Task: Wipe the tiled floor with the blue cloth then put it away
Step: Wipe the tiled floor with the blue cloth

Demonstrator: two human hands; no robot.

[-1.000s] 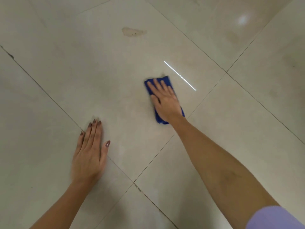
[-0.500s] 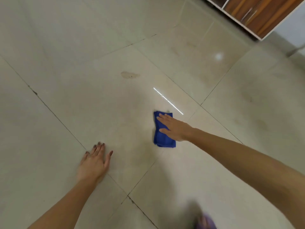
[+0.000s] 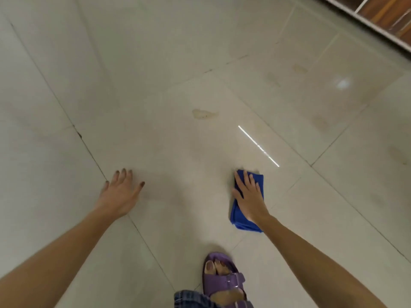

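Cloth (image 3: 236, 215) under the right hand (image 3: 250, 196), flat on the floor (image 3: 178, 141).

The blue cloth is folded and lies on a pale tile, right of the middle. The right hand lies flat on top of it with its fingers (image 3: 240, 181) stretched out, pressing down and not gripping. Blue pokes out past the fingertips on the far side and past the wrist on the near side. The left hand (image 3: 121, 194) is well apart to the left, flat on the bare floor with fingers spread, holding nothing. A brown stain (image 3: 203, 113) sits farther away, between the two hands. A foot in a purple sandal (image 3: 224, 278) stands near, close to the cloth.
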